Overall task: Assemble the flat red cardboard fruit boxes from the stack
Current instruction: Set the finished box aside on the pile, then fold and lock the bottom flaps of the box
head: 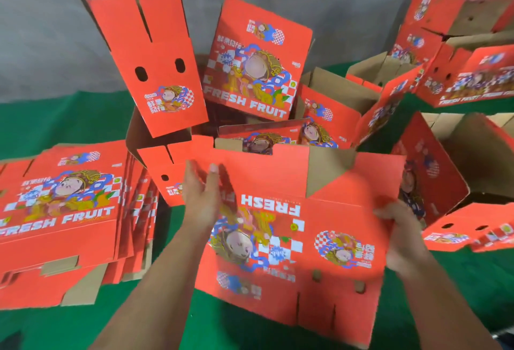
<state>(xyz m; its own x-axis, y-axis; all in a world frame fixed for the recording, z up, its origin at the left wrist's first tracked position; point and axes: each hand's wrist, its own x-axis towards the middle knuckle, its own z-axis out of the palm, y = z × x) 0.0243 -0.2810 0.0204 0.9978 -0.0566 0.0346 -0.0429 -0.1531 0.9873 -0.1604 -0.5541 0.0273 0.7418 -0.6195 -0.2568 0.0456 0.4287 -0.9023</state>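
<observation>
Head camera view: a partly unfolded red box [292, 227] is held low in the middle of the frame, its printed face turned up and the word FRESH reading upside down. At about 9 o'clock on this box the left hand [201, 196] is laid against the panel with fingers [213, 174] straight and loosely spread, gripping nothing. At about 3 o'clock the right hand [400, 235] is seen with its fingers curled round the box's side edge, so that edge is gripped. A brown inner flap [325, 169] stands up at the box's far rim, toward 12 o'clock.

A stack of flat boxes [64, 210] is seen at 9 o'clock, lying on the green desk [69, 119], printed side up. Opened boxes [256, 63] are piled toward 12 o'clock, one tall box [155, 71] tilted with its flaps raised. More assembled boxes [467, 77] are heaped at 2 o'clock, and another open box [456, 166] lies on its side at 3 o'clock. A grey wall [50, 30] is seen behind the desk.
</observation>
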